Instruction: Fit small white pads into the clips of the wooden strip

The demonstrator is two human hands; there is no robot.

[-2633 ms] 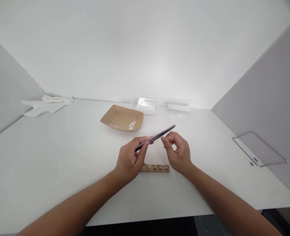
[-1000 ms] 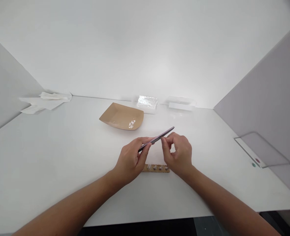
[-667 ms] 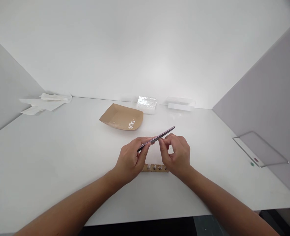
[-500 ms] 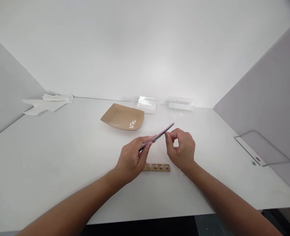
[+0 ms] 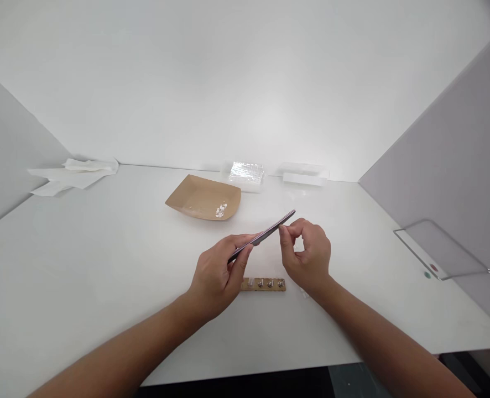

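Observation:
My left hand (image 5: 217,275) grips a thin, dark, flat panel (image 5: 265,234) between thumb and fingers. The panel is seen nearly edge-on and slants up to the right, so its faces and exact kind do not show. Close under its upper right end, the thumb and forefinger of my right hand (image 5: 307,251) are pinched together; anything between them is too small to make out. On the table below lies a brown strip (image 5: 265,284) with a row of small shiny round pieces, its left end hidden by my left hand.
Behind my hands sits a brown paper tray (image 5: 195,199) with small white flakes (image 5: 221,210) in it. A clear-wrapped packet (image 5: 247,173) and a white box (image 5: 305,178) stand along the back wall. Crumpled tissues (image 5: 73,177) lie left; a wire frame (image 5: 444,249) is at right.
Both hands keep nearly the same pose. The view has shifted slightly, and my left hand with the panel sits a little lower and further left.

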